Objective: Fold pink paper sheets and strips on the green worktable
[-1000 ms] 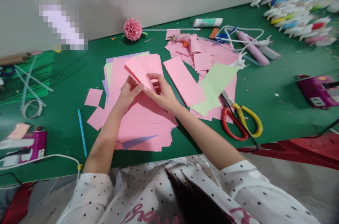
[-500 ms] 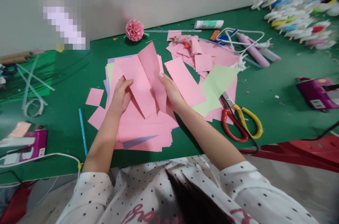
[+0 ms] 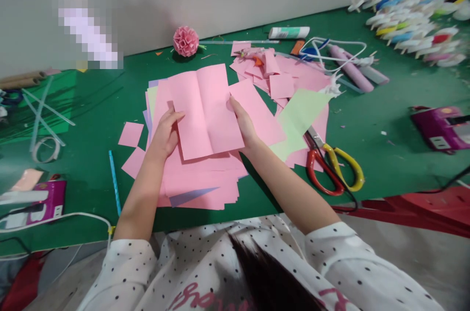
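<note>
A creased sheet of pink paper (image 3: 205, 110) is spread between my hands, its fold line running down the middle. My left hand (image 3: 168, 131) pinches its left edge, thumb on top. At the right edge my right hand (image 3: 243, 120) grips it the same way, its fingers hidden underneath. Below lies a stack of pink sheets (image 3: 198, 179) with purple and pale green edges showing. Beside my right hand rests another pink piece (image 3: 257, 110), partly over a light green sheet (image 3: 303, 115). Scissors (image 3: 334, 164) with one red and one yellow handle lie further right.
Pink scraps (image 3: 282, 83) are heaped behind on the green table (image 3: 385, 154). A pink paper ball (image 3: 185, 41) stands by the wall. A glue gun (image 3: 314, 51), a glue stick tube (image 3: 289, 33) and purple power strips (image 3: 442, 127) lie around. A blue pencil (image 3: 114, 181) is at left.
The pink sheet, half folded up before, is now opened out flatter. My right hand has swung slightly right and turned its half down.
</note>
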Tool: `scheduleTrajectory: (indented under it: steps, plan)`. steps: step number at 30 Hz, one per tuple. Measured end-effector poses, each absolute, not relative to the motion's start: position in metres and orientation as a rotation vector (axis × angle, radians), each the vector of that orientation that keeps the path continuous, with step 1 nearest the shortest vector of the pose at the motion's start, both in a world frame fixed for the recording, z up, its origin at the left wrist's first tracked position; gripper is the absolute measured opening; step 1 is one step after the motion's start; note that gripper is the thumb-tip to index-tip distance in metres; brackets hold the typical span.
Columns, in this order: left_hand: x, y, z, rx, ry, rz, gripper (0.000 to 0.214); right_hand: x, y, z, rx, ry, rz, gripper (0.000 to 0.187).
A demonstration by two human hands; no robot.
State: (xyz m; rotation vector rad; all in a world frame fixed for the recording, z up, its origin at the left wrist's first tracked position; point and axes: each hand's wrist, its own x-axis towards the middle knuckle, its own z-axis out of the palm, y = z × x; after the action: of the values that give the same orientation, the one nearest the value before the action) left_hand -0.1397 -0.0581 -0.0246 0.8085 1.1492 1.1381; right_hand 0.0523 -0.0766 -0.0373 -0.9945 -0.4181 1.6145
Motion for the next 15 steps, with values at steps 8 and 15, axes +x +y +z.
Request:
scheduleTrajectory:
  steps: [8,15]
  plan:
    - [-0.144,-0.059,-0.023,0.668,1.190,1.058,0.026,0.051,-0.072,-0.047,-1.052,-0.494,1.560,0.032]
    - [-0.145,-0.062,-0.024,0.769,1.131,0.987,0.027,0.056,-0.069,-0.054,-1.087,-0.655,1.453,0.057]
